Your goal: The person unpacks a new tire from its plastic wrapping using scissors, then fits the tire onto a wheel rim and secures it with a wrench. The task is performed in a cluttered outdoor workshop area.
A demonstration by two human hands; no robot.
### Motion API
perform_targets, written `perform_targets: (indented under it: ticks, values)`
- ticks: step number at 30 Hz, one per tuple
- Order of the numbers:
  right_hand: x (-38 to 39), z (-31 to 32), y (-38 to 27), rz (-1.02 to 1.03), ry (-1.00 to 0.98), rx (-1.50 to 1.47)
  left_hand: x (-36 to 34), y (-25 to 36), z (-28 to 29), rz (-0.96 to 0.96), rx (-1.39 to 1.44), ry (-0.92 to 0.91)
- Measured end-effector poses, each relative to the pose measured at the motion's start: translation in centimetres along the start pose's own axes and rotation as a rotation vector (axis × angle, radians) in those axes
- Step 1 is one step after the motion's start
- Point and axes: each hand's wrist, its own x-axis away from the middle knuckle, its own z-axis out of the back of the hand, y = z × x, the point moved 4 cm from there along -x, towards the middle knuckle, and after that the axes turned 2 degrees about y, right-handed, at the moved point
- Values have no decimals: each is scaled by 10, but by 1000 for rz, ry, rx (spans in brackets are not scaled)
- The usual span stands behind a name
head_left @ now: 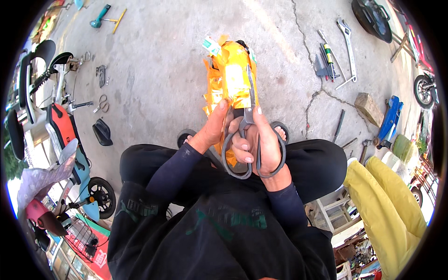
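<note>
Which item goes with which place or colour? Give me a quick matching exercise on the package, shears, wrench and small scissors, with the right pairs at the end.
Column one
1. Package
2. Shears
3. Wrench
4. Small scissors

Column two
A. On the floor, to the person's left
B. In the right hand
C. Shiny orange
D. On the floor, to the person's right

Right pairs: 1-C, 2-B, 3-D, 4-A
</note>
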Motion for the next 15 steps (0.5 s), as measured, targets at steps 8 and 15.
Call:
perform_targets:
  ticks: [8,15]
  values:
    - [9,18,15,-26,-128,49,-41,24,15,106,173,94]
    - [-4,6,12,64,-115,-50,-43,37,9,-84,89,56]
